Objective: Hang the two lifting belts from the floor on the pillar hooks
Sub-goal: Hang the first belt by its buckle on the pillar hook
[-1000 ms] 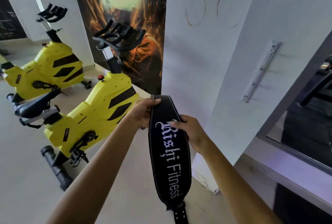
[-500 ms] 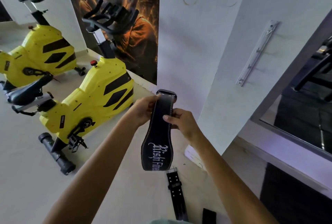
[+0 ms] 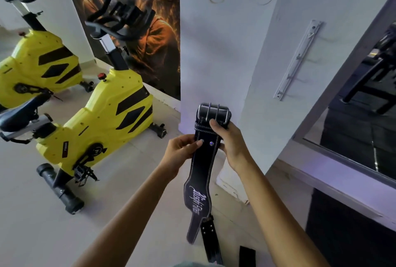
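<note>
I hold a black leather lifting belt (image 3: 200, 172) with white lettering in both hands, in front of the white pillar (image 3: 267, 74). Its steel buckle (image 3: 212, 111) points up and its wide part hangs down. My left hand (image 3: 181, 151) pinches the strap from the left just below the buckle. My right hand (image 3: 230, 144) grips the strap from the right. A white hook rail (image 3: 297, 59) is fixed slanting on the pillar's face, above and to the right of the buckle. A second black belt (image 3: 211, 241) lies on the floor below my hands.
Two yellow exercise bikes (image 3: 96, 121) (image 3: 34, 67) stand on the left, the nearer one close to my left arm. A dark poster (image 3: 139, 20) covers the wall behind them. A mirror (image 3: 364, 106) lies to the right of the pillar. A black floor mat (image 3: 351, 232) lies at lower right.
My hands have worked along the belt to its buckle end, so the buckle now stands above my fingers and the lettered wide part hangs lower. The view has tilted down a little.
</note>
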### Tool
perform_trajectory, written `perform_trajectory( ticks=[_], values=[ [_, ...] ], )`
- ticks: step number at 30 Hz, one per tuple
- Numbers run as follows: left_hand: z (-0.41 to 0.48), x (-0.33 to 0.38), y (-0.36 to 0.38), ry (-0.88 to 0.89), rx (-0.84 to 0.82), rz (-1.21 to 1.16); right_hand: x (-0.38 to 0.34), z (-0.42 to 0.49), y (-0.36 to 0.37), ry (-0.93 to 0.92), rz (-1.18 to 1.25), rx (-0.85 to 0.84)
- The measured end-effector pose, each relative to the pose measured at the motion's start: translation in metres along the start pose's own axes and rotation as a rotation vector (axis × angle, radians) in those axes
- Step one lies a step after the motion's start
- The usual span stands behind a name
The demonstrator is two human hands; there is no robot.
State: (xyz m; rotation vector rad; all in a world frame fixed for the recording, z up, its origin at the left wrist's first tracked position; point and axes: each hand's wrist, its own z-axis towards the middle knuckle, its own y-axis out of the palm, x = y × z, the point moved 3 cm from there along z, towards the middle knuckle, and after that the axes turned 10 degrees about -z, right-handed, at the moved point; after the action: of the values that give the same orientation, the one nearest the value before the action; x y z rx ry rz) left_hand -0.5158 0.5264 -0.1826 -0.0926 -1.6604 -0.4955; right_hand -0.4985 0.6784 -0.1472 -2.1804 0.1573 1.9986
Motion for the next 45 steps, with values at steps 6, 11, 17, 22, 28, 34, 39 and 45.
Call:
perform_trajectory(
  ticks=[6, 11, 17, 22, 28, 34, 39, 45],
  values=[
    [0.009, 0.022, 0.015, -0.019, 0.061, -0.174, -0.005, -0.008, 0.003, -0.119, -0.051, 0.126],
    [0.015, 0.046, 0.01, 0.072, -0.188, -0.06, -0.006, -0.018, -0.002, -0.184, -0.039, 0.184],
    [0.016, 0.047, 0.008, 0.126, -0.254, 0.138, -0.015, -0.022, -0.008, -0.178, -0.057, 0.183],
    [0.015, 0.045, 0.008, 0.3, -0.221, 0.289, 0.002, -0.031, -0.004, -0.083, -0.011, 0.292],
    [0.005, 0.037, 0.006, 0.472, -0.09, 0.268, -0.006, -0.034, -0.001, -0.077, -0.335, 0.318],
    [0.005, 0.039, 0.002, 0.529, -0.146, 0.245, -0.018, -0.042, 0.004, -0.304, -0.523, 0.398],
    [0.002, 0.053, 0.0, 0.601, -0.22, 0.203, -0.023, -0.049, 0.015, -0.4, -0.378, 0.539],
    [0.024, 0.06, -0.001, 0.638, -0.287, 0.289, -0.025, -0.045, 0.031, -0.486, -0.362, 0.739]
  ],
)
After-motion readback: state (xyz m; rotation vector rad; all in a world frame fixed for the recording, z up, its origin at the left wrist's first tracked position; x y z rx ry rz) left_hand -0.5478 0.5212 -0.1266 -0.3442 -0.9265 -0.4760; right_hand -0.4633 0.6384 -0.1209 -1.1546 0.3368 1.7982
